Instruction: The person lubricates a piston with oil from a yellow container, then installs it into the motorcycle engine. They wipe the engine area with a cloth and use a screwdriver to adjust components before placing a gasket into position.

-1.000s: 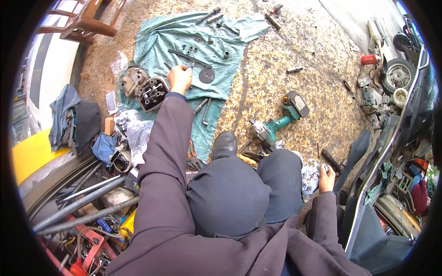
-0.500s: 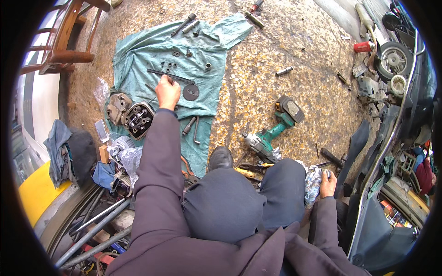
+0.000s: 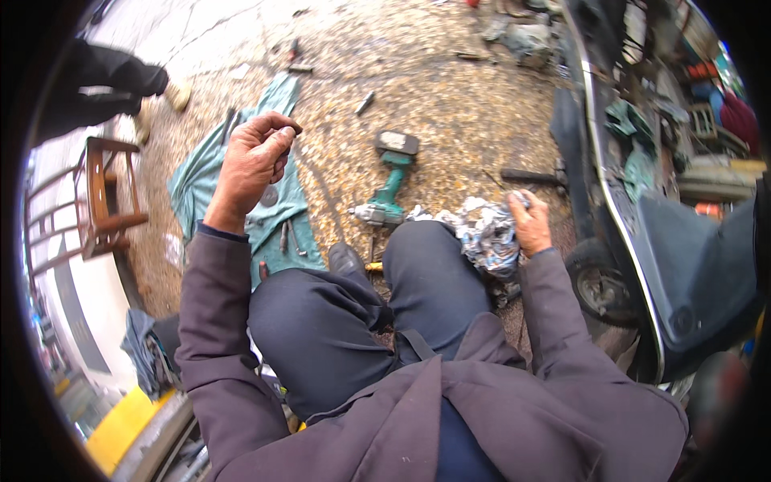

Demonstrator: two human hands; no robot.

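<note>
My left hand [image 3: 255, 165] is raised above the teal cloth [image 3: 193, 181], thumb and fingers pinched together. A dark bar [image 3: 297, 128] pokes out at its fingertips; the rest of it is hidden. On the cloth, partly covered by the hand, lies a round toothed disc [image 3: 270, 196]. By my right knee, my right hand [image 3: 530, 225] is closed on the edge of a crumpled white and blue rag [image 3: 487, 237]. A green cordless impact wrench [image 3: 392, 181] lies on the ground in front of my knees.
A wooden chair [image 3: 100, 193] stands at the left, with a person's dark-trousered legs [image 3: 104, 80] behind it. A hammer [image 3: 534, 175] and a scooter [image 3: 691, 273] are on the right. A metal cylinder [image 3: 365, 102] lies on the pebbled ground.
My left hand has lifted from the cloth with the dark bar. My right hand and the rag have come up beside my knee. The view has swung to the right.
</note>
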